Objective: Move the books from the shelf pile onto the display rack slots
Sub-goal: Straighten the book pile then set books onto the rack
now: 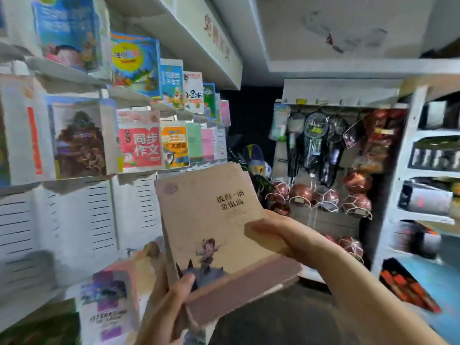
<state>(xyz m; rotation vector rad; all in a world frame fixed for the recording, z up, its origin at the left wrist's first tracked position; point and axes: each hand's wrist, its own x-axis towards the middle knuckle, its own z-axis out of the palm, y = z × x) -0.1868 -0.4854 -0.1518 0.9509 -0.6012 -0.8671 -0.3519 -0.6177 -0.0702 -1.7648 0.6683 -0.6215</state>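
Right hand grips the book at its right edge, thumb laid across the cover. Left hand holds the lower left corner, thumb on the cover art. Book is in the air, cover up, tilted, just in front of the rack. Pile lies below the left hand, purple cover on top. Upper rack slots carry colourful books face out; lower ones show white lined panels. Rackets and netted balls hang behind, right.

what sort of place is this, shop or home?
Probably a small book-and-stationery shop: children's books face-out on tiered racks, badminton rackets and netted balls hanging on a display board.
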